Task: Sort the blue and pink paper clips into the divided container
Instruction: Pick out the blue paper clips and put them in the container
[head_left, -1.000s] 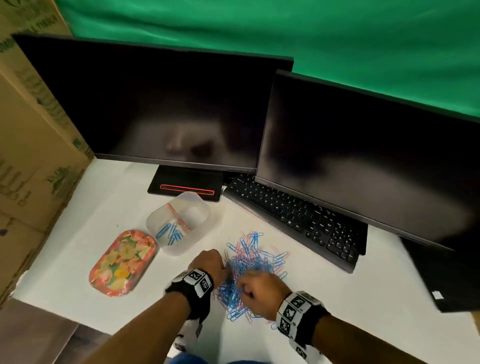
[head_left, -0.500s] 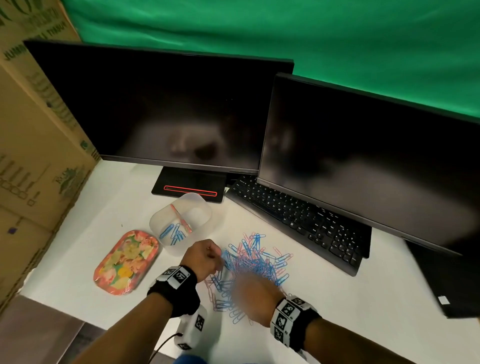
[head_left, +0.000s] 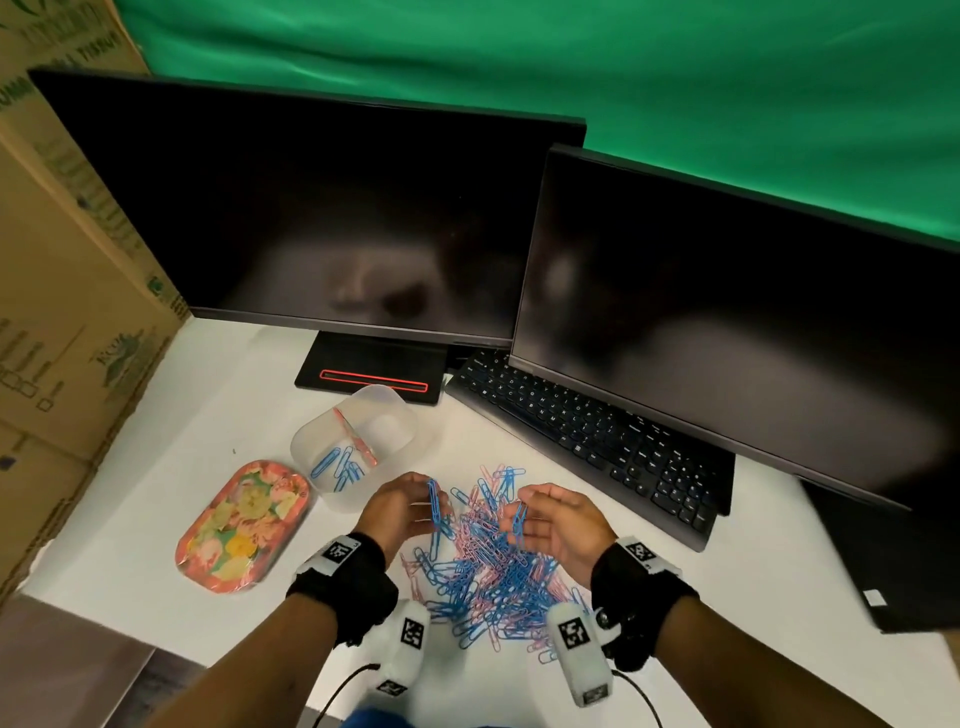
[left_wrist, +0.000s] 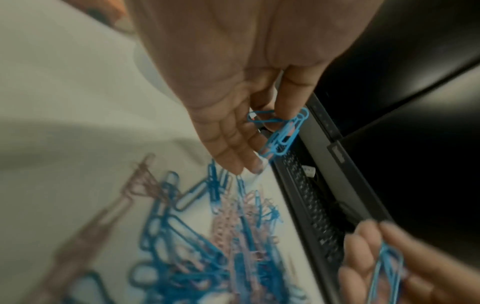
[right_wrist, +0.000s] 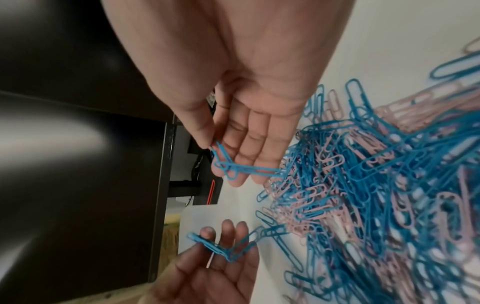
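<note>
- Above mixed pile (head_left: 493, 566) on desk (head_left: 156, 499): left hand (head_left: 397, 512) pinching blue clips (head_left: 435, 506), right hand (head_left: 563, 525) pinching blue clip bunch (head_left: 519, 522), lifted clear to shake off tangles, probably.
- Just left: divided container (head_left: 400, 415), blue clips in near compartment only, so likely next drop spot.

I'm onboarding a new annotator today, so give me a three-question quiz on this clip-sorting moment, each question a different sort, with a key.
1. True or false: the left hand pinches pink clips.
2. Multiple choice: which part of the divided container holds blue clips? A) the half nearer the floral tray B) the half nearer the keyboard C) both halves
3. Fill in: the right hand holds ____ clips above the mixed pile.

Key
1. False: its fingers pinch a blue bunch.
2. A.
3. Blue.
</note>
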